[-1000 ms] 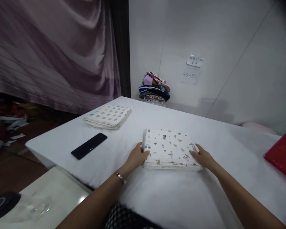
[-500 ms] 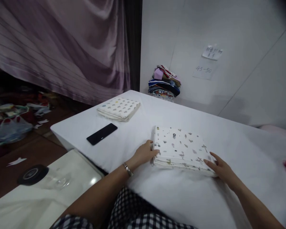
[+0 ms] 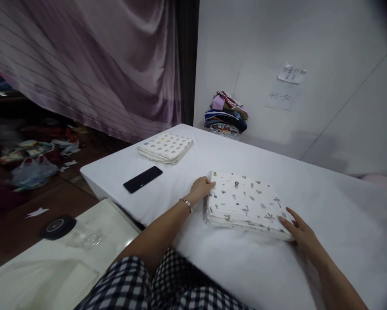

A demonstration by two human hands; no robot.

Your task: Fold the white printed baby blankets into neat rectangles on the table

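Note:
A folded white cloth printed with small plants and animals lies flat in several layers in front of me. My left hand pinches its left edge close to the far corner, thumb on top. At the near right corner, my right hand grips the cloth with the thumb over the top and the index finger stretched along the right side. The lower fingers of that hand are partly hidden. Farther back to the left rests a second folded cloth with grey motifs, apart from both hands.
A black phone lies on the white-covered table left of the cloth. A lower pale surface at left holds a clear object with a round black part. Stacked clothes stand by the wall beyond the table.
My left hand has slid from the near part of the cloth's left edge up toward its far corner. The right hand stays at the near right corner. The view has shifted slightly left.

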